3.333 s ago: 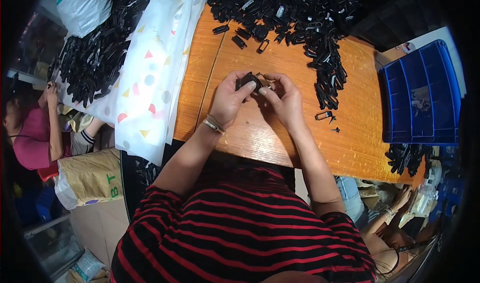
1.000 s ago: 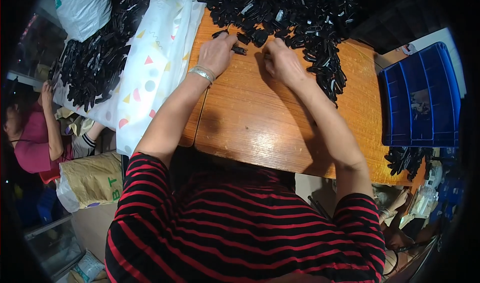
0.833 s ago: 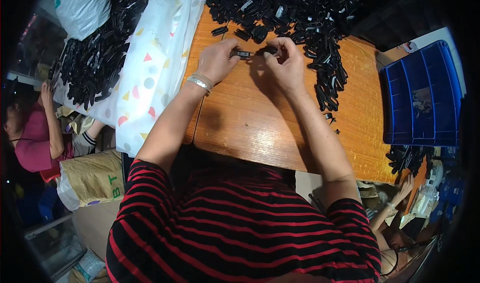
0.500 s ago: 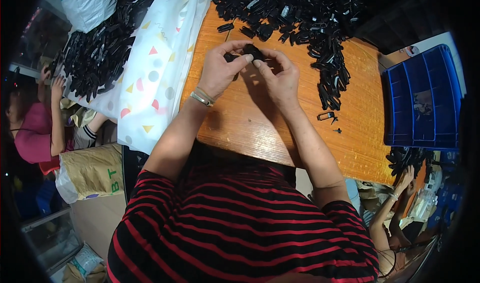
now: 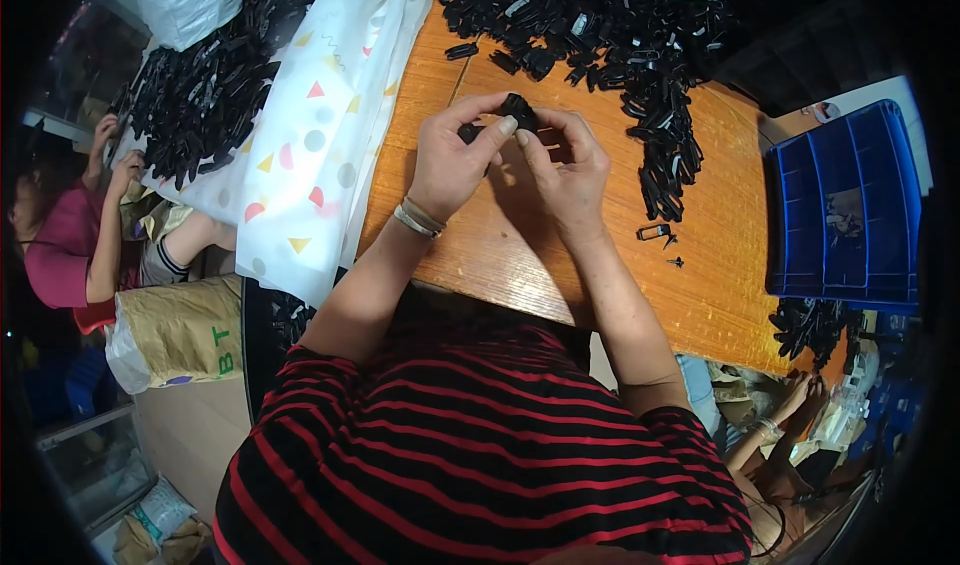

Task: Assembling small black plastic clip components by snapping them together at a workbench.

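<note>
My left hand (image 5: 455,160) and my right hand (image 5: 570,170) meet above the wooden table (image 5: 500,255), fingertips pinched together on a small black plastic part (image 5: 517,110). A bracelet sits on my left wrist. A big heap of the same black parts (image 5: 620,25) lies along the table's far edge, just beyond my hands. A few loose pieces (image 5: 655,232) rest on the wood to the right of my right hand.
A white sheet with coloured triangles and dots (image 5: 320,125) drapes the table's left side, with more black parts (image 5: 200,95) beyond it. A blue crate (image 5: 845,205) stands at right. A person in pink (image 5: 65,255) sits at left; another person's hands (image 5: 790,415) show lower right.
My hands reached forward to the heap of black parts, then drew back toward me holding a piece between both sets of fingertips.
</note>
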### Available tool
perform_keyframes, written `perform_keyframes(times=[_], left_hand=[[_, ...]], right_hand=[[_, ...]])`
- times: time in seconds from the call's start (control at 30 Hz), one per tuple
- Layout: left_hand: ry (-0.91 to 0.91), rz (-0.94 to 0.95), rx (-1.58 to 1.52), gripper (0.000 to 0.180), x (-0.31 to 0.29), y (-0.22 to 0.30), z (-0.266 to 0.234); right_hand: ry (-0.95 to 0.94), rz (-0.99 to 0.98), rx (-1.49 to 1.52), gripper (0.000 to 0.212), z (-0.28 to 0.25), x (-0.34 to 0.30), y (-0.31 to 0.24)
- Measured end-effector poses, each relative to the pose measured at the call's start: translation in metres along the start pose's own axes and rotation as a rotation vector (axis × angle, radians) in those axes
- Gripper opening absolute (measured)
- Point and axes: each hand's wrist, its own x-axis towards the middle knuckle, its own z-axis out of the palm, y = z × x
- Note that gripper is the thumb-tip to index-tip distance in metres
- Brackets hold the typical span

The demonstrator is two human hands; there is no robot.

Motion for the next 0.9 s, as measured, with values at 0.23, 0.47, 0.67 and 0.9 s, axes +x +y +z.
perform_keyframes(times=[0.23, 0.47, 0.67, 0.9], left_hand=[[-0.012, 0.347, 0.23, 0.033, -0.008, -0.005, 0.008], [-0.013, 0.537, 0.569, 0.026, -0.017, -0.003, 0.013], [0.028, 0.597, 0.545, 0.025, -0.024, -0.009, 0.014], [-0.094, 0.16, -0.057, 0.017, -0.032, 0.001, 0.012]], right_hand=[[0.074, -0.222, -0.181, 0.025, -0.002, -0.008, -0.004], [0.1, -0.297, -0.285, 0.024, -0.003, -0.02, 0.007], [0.112, -0.294, -0.274, 0.025, 0.001, -0.029, 0.003], [0.087, -0.084, -0.157, 0.04, 0.004, -0.038, 0.003]])
